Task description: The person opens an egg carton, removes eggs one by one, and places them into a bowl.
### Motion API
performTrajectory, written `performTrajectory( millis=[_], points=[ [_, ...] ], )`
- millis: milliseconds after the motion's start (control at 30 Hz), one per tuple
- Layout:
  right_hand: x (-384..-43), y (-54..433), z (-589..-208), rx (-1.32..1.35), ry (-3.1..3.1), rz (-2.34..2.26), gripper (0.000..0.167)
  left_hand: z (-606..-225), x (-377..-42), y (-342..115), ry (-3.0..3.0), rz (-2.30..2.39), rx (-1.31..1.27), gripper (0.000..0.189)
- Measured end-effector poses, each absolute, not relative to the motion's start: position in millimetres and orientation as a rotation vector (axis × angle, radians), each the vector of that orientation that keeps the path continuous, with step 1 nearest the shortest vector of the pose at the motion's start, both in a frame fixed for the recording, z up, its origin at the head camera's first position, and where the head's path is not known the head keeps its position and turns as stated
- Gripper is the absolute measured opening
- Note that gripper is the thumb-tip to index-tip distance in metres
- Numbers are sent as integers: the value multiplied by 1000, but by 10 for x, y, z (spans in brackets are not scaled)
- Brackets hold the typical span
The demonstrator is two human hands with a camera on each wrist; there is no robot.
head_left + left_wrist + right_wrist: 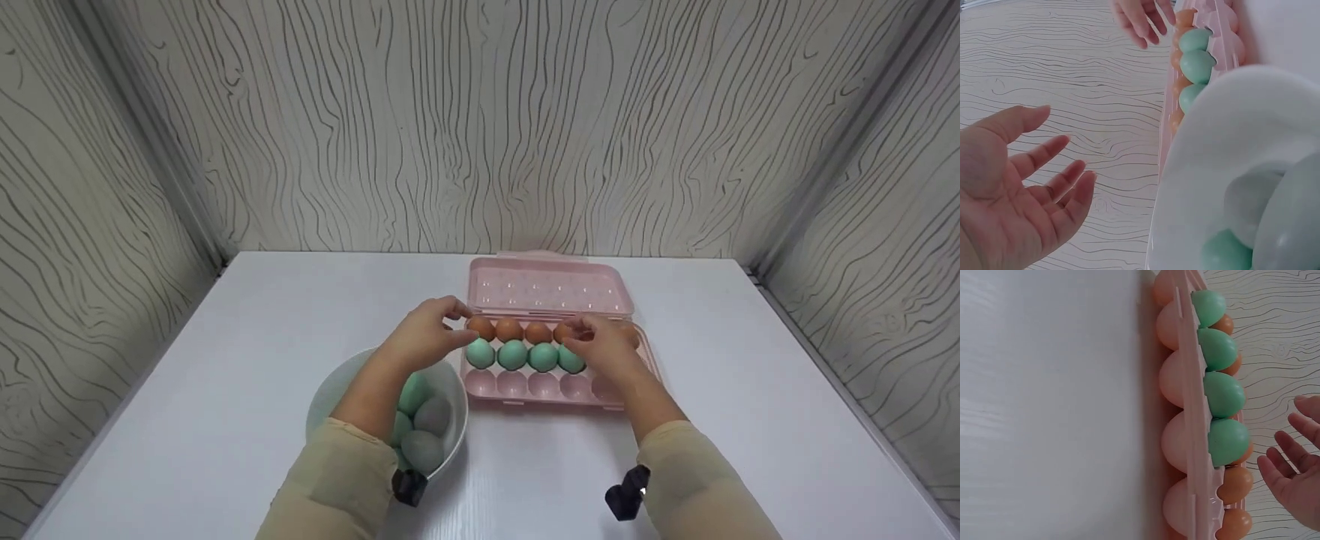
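A pink plastic egg carton (544, 385) lies with its lid (551, 289) folded back. Brown eggs (509, 331) fill its back row, and several green eggs (513, 355) sit in the middle row from the left; the front row's cups hold nothing. At the carton's left end hovers my left hand (420, 337), fingers loosely spread and palm bare in the left wrist view. My right hand (609, 351) is over the right part, hiding some eggs and cups in the head view. Its relaxed fingers (1286, 464) hold nothing.
To the left of the carton stands a white bowl (459, 442), partly under my left forearm. It holds green eggs (412, 394) and grey eggs (433, 416). Wood-patterned panels (480, 127) close off the white table (285, 300) at the back and sides.
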State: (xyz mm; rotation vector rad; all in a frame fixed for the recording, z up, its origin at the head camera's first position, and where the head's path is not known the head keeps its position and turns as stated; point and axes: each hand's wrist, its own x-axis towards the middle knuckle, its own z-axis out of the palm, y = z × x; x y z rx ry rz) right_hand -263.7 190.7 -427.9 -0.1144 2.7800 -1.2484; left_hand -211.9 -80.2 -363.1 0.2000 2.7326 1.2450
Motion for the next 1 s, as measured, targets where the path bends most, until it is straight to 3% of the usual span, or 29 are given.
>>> performTrajectory(
  millis=[267,667,1000],
  points=[
    [-2628,1812,-4534,-256,2935,-1056,37,-3631,-2115,-726,2680,1358,140,29],
    [-2586,1795,-4646,-223,2997,-782,65,-3695,-2128,-728,2644,1393,150,25],
    [-2591,1824,-4693,-263,3041,-801,60,-3700,-2110,-728,2647,1385,151,24]
  ],
)
